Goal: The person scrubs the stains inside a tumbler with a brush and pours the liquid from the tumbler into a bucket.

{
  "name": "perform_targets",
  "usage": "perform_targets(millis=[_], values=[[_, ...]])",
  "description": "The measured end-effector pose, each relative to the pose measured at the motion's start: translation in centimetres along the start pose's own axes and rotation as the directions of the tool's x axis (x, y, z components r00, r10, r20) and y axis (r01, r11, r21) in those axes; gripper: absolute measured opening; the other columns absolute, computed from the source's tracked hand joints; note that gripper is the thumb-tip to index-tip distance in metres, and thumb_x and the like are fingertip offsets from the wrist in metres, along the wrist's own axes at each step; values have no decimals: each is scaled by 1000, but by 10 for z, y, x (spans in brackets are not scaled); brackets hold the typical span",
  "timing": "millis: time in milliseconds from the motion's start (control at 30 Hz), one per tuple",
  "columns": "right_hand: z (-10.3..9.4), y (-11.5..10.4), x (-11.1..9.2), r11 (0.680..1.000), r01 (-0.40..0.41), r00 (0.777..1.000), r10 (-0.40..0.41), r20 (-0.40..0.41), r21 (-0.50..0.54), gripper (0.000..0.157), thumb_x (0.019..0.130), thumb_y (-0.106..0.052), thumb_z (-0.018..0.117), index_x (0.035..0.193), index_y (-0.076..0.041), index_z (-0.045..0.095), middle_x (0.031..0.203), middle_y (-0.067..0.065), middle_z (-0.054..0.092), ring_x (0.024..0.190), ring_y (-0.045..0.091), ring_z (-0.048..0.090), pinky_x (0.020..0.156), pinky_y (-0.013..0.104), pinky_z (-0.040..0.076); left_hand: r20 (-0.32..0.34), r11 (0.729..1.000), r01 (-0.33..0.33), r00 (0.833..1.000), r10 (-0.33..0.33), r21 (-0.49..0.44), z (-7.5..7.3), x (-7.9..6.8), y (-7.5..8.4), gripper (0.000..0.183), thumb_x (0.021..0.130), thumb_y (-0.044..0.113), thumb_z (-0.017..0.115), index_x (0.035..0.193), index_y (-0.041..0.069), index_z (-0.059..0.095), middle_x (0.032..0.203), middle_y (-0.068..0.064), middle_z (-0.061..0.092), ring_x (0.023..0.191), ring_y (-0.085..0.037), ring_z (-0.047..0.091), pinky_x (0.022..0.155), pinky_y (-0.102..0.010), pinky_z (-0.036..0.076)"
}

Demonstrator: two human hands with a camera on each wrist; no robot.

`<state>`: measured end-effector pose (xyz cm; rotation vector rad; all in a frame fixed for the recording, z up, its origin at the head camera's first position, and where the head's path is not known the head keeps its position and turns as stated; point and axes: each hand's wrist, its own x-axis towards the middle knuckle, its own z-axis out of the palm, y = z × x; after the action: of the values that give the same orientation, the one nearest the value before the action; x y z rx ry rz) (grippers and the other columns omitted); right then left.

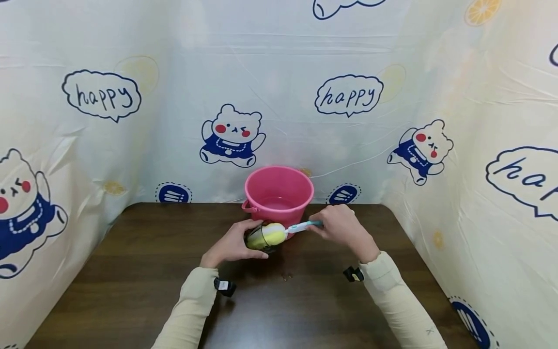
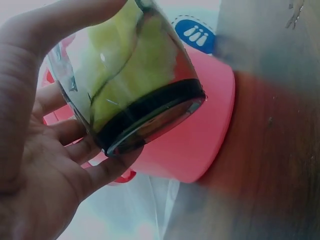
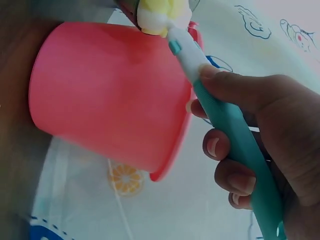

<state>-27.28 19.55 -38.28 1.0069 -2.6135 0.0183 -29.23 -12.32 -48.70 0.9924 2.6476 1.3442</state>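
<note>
1. The left hand (image 1: 233,245) grips a tilted, transparent cup (image 2: 145,82) with a black band.
2. The right hand (image 1: 343,227), at three o'clock, grips a sponge bottle brush (image 3: 227,125) by its teal handle; its yellow-white head sits partly inside the cup.
3. A pink bucket (image 1: 279,213) stands at one o'clock from the cup, on the counter (image 1: 279,310).

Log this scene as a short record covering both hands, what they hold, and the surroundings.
Left hand: holds clear cup
Cup position: tilted, mouth toward the right hand
Right hand: grips sponge brush by its teal handle
Brush head: yellow and white, partly inside the cup
Bucket: pink, upright, beyond the cup
Surface: dark wooden table
Backdrop: pale curtain printed with bears and "happy" bubbles
</note>
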Motion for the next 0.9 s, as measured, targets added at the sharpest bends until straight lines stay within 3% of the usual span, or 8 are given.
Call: perform_targets(millis=[167,400,700,900], values=[[-8,-3,5,1000,6,999,-6,45,0,20,88,-43,78,85,-24,81,55,-16,49,50,6,37,43,21,31,-17,999,-9,1000,8,-34,1,0,-2,93,71,44,92,150,15,51,145,2,57,129,-22,53,105,-51,48],[-18,-5,17,1000,-17,997,17,79,4,22,89,-42,77,79,-23,79,51,-13,42,49,8,37,44,23,29,-17,998,9,1000,-10,-62,7,-1,-2,94,72,45,91,150,12,51,143,2,58,127,-22,54,104,-49,49],[-37,-9,25,1000,-28,980,27,199,3,20,84,-41,82,80,-21,81,61,-13,62,57,7,48,48,21,39,-27,995,-12,1000,9,-95,10,-2,-3,90,72,42,92,149,16,53,143,7,58,129,-21,53,105,-51,49],[-45,-11,31,998,-37,978,24,205,60,21,85,-40,81,76,-21,78,57,-13,55,56,9,46,48,24,37,-19,996,9,1000,-11,-87,12,-3,-4,89,73,45,90,149,17,52,141,7,59,126,-20,54,103,-49,50]])
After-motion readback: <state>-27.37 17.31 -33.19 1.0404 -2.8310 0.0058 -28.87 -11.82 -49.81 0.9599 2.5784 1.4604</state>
